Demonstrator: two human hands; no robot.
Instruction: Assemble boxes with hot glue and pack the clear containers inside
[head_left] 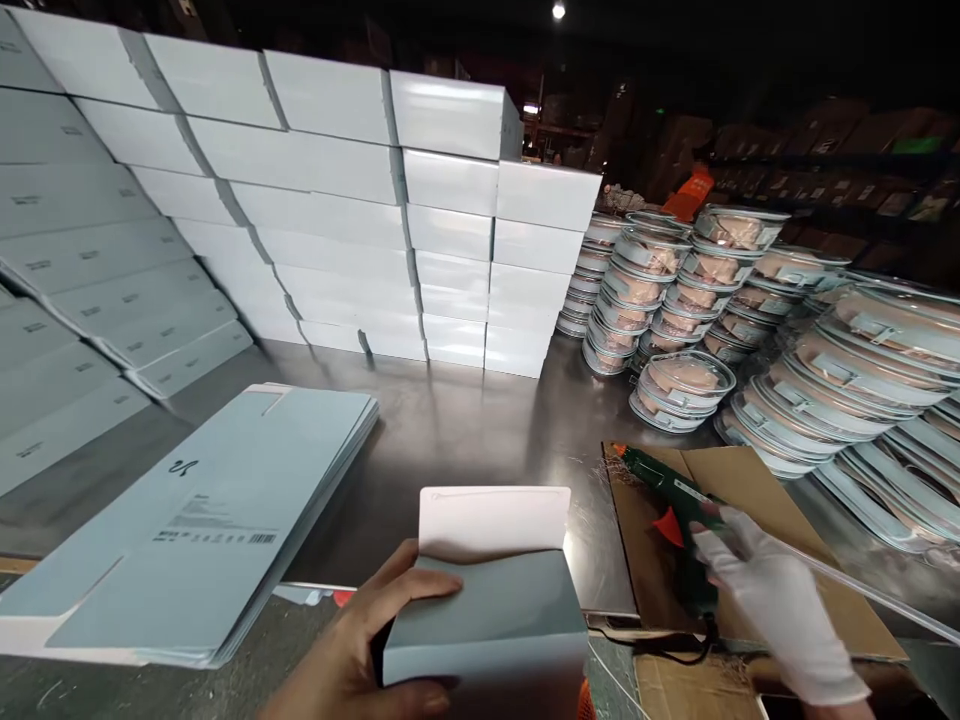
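Head view: a pale blue-grey carton (pixel 487 605) sits in the grasp of the bare left hand (pixel 394 630) at the near edge of the counter (pixel 465 425). The hand is closed on the carton's left side, with fingers over the top and the thumb along the near face. A white flap (pixel 491 520) stands up at the carton's far end.

Just right of the carton, a dark green glue gun (pixel 675 485) with an orange tip and red trigger lies over a sheet of brown cardboard (pixel 731 465), its tip pointing away. The right hand (pixel 772 590), in a white glove, is at the rear of the gun with its fingers over the grip; whether they close around it I cannot tell. A long pale rod (pixel 885 597) slants off to the right behind the gun, and a black cable (pixel 690 657) curves below its handle.

Left of the carton lies a pile of flat carton blanks (pixel 225 490), the top one printed with a black logo, small text and a barcode. Beyond the carton rises a wall of stacked white boxes (pixel 337 225). Far to its right stand columns of round clear-lidded containers (pixel 682 385), and behind them, well apart, a person in orange (pixel 690 193).
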